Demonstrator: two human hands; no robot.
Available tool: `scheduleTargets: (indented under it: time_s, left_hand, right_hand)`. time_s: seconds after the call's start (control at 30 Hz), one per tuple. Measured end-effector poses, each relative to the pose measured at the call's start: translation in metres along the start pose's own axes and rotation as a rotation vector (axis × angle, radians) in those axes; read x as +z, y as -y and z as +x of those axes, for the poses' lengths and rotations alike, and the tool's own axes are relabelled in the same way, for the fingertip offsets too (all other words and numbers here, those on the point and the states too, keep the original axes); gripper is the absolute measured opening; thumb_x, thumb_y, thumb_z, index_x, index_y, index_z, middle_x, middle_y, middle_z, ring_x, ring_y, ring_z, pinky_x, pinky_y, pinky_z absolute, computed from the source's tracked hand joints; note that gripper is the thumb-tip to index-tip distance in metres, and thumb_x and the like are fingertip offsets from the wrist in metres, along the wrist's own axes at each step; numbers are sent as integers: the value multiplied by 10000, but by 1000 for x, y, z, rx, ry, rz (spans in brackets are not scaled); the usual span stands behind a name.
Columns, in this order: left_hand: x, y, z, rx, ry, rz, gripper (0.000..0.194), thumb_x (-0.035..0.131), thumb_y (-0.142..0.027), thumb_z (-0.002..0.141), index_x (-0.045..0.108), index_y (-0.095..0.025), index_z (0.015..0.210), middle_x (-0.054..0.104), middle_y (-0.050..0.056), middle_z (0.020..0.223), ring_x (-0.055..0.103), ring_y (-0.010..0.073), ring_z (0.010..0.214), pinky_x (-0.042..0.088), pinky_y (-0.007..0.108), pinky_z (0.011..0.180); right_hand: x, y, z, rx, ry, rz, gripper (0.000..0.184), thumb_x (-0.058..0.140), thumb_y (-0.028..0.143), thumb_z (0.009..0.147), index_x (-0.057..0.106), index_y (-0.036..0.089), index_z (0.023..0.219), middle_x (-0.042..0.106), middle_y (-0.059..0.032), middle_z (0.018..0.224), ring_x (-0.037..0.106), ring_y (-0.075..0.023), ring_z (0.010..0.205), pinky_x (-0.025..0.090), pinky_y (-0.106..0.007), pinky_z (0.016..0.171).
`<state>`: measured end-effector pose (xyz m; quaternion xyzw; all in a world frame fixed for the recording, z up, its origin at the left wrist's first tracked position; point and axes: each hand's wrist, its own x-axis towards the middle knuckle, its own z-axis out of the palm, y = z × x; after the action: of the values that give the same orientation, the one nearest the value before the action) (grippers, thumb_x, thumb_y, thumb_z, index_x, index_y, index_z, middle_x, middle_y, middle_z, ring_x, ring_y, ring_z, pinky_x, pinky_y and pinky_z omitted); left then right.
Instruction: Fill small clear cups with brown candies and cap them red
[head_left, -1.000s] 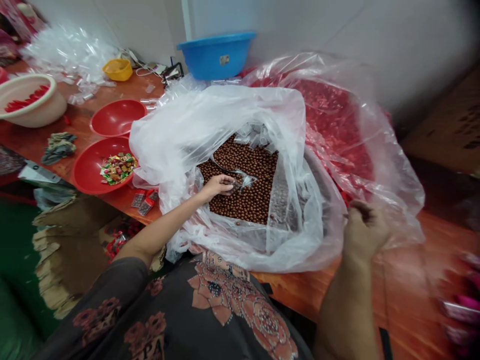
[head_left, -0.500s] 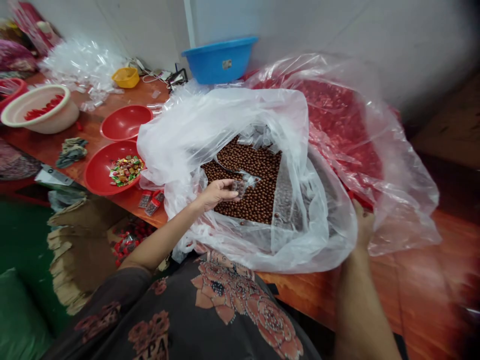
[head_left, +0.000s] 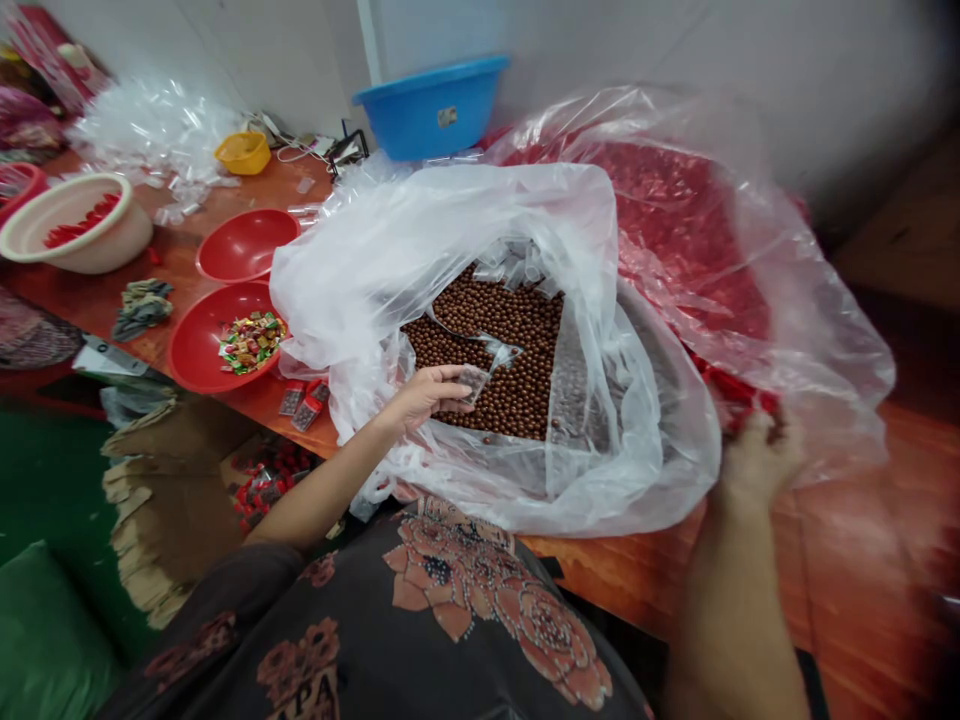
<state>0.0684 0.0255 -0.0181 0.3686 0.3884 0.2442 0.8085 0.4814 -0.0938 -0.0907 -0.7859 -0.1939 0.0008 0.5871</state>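
My left hand (head_left: 429,397) pinches a small clear plastic box (head_left: 472,384) between thumb and fingers. It is held above a heap of small round brown balls (head_left: 517,405) inside a large translucent plastic bag (head_left: 450,215). Among the balls lies a clear scoop-like piece (head_left: 501,350), and several clear plastic boxes (head_left: 514,264) rest at the heap's far side. On the right, my right hand (head_left: 759,462) is at the opening of a second clear bag, its fingertips by red plastic pieces (head_left: 731,390). Motion blur smears its fingers, so their grip does not show.
Wrapped candies (head_left: 253,342) lie in a red bowl (head_left: 196,365), with another red bowl (head_left: 247,245) behind. Filled boxes with red caps (head_left: 307,408) sit near the table edge. A white basin (head_left: 97,245), a yellow tub (head_left: 244,155) and a blue basin (head_left: 431,115) stand farther back.
My right hand has moved right, out from beside the large bag's edge, and the red pieces near it show more. My left hand still holds the clear box, now slightly lower and turned.
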Motion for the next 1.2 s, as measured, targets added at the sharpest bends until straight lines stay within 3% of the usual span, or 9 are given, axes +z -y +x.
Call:
scheduleTargets:
  time_s: [0.07, 0.17, 0.27, 0.33, 0.47, 0.7, 0.9, 1.07, 1.2]
  left_hand:
    - [4, 2, -4, 32, 7, 22, 393, 739, -128, 727, 687, -151, 1116, 710, 83, 1084, 682, 138, 851, 587, 301, 778]
    - [17, 6, -10, 52, 57, 89, 433, 770, -198, 722, 681, -152, 1144, 707, 93, 1100, 686, 154, 879, 584, 308, 789]
    - [34, 10, -18, 60, 119, 161, 463, 785, -248, 719, 682, -152, 1160, 707, 103, 1123, 674, 156, 898, 581, 309, 802]
    - [44, 13, -22, 55, 152, 197, 461, 782, -268, 725, 685, -158, 1161, 705, 103, 1142, 669, 167, 931, 581, 314, 810]
    - [56, 17, -29, 47, 204, 216, 437, 780, -282, 728, 699, -169, 1143, 713, 97, 1129, 674, 171, 931, 581, 310, 807]
    - [57, 25, -31, 63, 191, 211, 403, 778, -263, 723, 713, -156, 1106, 710, 101, 1130, 674, 160, 884, 573, 303, 779]
    - [55, 29, -33, 75, 196, 216, 414, 760, -263, 734, 708, -167, 1134, 705, 96, 1140, 664, 184, 938, 571, 331, 801]
    - [52, 29, -34, 157, 169, 343, 414, 712, -276, 783, 692, -166, 1181, 691, 107, 1195, 662, 204, 980, 557, 335, 821]
    - [49, 29, -32, 285, 113, 541, 393, 691, -253, 805, 698, -170, 1188, 689, 100, 1214, 645, 214, 1076, 490, 365, 984]
  right_hand:
    - [-8, 29, -18, -54, -58, 148, 333, 454, 290, 899, 684, 217, 1129, 668, -90, 881, 547, -127, 602, 459, -369, 666]
    - [-17, 85, -59, -138, 121, 335, 300, 654, 393, 807, 733, 202, 1025, 708, -107, 940, 599, -128, 682, 482, -346, 713]
    - [-11, 129, -104, 161, 497, 529, 379, 775, 444, 698, 704, 228, 1002, 728, -52, 910, 633, -129, 734, 516, -300, 705]
    - [0, 142, -127, 349, 779, 593, 409, 769, 491, 701, 689, 253, 1023, 734, -39, 936, 648, -135, 761, 546, -293, 708]
    - [15, 142, -151, 510, 1012, 678, 414, 770, 456, 733, 668, 271, 1088, 733, -7, 935, 645, -93, 679, 574, -250, 695]
    - [14, 136, -162, 600, 1035, 758, 472, 799, 345, 717, 629, 303, 1156, 709, 36, 934, 705, -123, 781, 613, -294, 767]
    - [13, 132, -168, 565, 993, 771, 342, 797, 318, 716, 653, 285, 1024, 691, 42, 934, 718, -160, 894, 598, -356, 875]
    - [13, 132, -174, 406, 943, 681, 407, 793, 317, 730, 677, 321, 1120, 715, 19, 1032, 692, -133, 930, 578, -321, 909]
    - [13, 134, -184, 198, 925, 549, 393, 752, 286, 785, 677, 341, 1166, 720, 21, 1093, 677, -127, 1013, 562, -325, 961]
